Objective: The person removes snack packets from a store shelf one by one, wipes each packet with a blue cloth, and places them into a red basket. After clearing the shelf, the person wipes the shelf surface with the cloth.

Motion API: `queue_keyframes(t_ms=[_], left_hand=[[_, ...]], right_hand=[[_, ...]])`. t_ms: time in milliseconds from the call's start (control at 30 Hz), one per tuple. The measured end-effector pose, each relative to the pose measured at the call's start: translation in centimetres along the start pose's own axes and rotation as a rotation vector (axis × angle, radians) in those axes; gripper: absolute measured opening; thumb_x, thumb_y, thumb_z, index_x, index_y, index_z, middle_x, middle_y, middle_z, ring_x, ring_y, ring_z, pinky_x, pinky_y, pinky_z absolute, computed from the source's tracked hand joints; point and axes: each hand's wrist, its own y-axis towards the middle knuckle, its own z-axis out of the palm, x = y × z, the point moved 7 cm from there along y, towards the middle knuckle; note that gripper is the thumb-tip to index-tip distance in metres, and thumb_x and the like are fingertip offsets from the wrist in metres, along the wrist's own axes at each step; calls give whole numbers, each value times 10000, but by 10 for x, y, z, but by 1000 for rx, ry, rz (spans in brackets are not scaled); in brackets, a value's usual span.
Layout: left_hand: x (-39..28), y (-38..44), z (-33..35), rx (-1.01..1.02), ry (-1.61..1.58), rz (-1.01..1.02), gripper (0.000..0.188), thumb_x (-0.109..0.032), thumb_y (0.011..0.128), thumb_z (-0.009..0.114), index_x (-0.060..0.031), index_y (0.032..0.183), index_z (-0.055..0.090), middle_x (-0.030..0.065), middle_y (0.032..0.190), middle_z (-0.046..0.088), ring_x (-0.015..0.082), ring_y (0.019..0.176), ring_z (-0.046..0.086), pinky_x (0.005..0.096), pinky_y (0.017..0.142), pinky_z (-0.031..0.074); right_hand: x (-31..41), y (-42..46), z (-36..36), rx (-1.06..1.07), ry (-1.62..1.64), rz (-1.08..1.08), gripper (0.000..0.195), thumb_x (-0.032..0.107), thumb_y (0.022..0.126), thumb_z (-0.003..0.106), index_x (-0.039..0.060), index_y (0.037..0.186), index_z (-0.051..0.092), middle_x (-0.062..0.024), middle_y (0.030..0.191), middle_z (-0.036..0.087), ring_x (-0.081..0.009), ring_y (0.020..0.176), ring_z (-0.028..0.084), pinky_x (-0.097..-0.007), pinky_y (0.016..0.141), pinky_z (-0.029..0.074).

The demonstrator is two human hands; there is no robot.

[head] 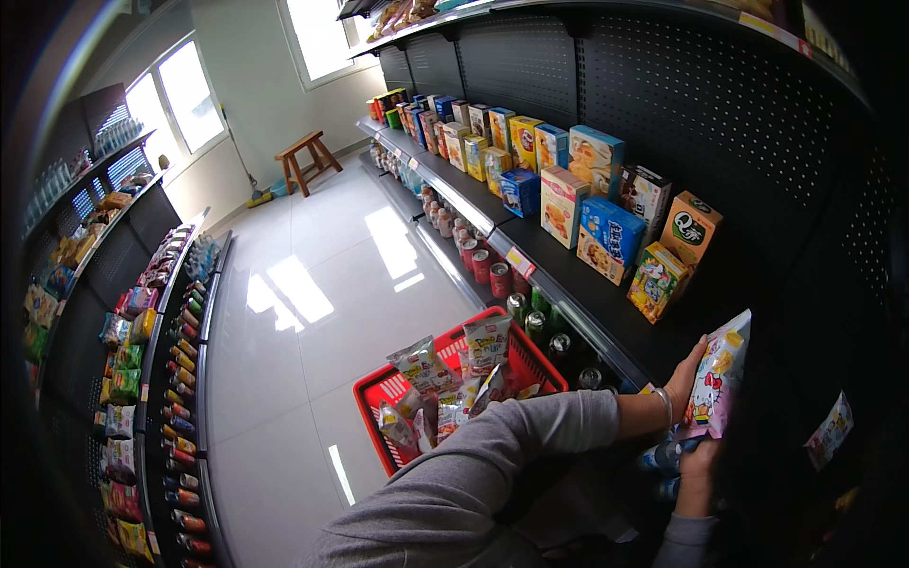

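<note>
A snack bag (716,380) with a cartoon cat printed on it stands upright between my two hands at the right shelf. My left hand (686,380), with a bracelet at the wrist, grips its left side. My right hand (699,460) holds the bag's lower edge; part of that hand is in shadow. Another light-coloured snack bag (829,432) is farther right, in the dark part of the shelf. Below my left forearm, a red plastic basket (527,348) on the floor contains several silvery snack bags (486,344), partly hidden by my sleeve.
Boxed snacks (611,238) line the right-hand shelf (490,202), above drink cans (501,279) and bottles. Across the tiled aisle (284,369) stands a shelf of packets and cans (181,426). A wooden stool (305,160) and a broom (259,199) are by the far wall.
</note>
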Motion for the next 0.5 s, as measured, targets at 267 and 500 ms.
queue_keyframes(t_ms=[267, 500], left_hand=[[-30, -2, -13, -258, 351, 221, 658, -595, 874, 574, -7, 1165, 534, 97, 869, 691, 152, 679, 688, 254, 606, 573], [-51, -1, -14, -268, 488, 484, 691, -522, 847, 667, 41, 1192, 463, 132, 935, 665, 174, 747, 687, 294, 661, 582]], right_hand=[[-7, 8, -4, 51, 116, 93, 717, 531, 942, 445, 91, 1476, 256, -186, 1471, 344, -357, 1348, 364, -500, 1061, 380], [32, 13, -9, 5, 29, 12, 750, 564, 945, 430, 78, 1483, 235, -202, 1477, 330, -361, 1346, 367, -523, 1082, 351]])
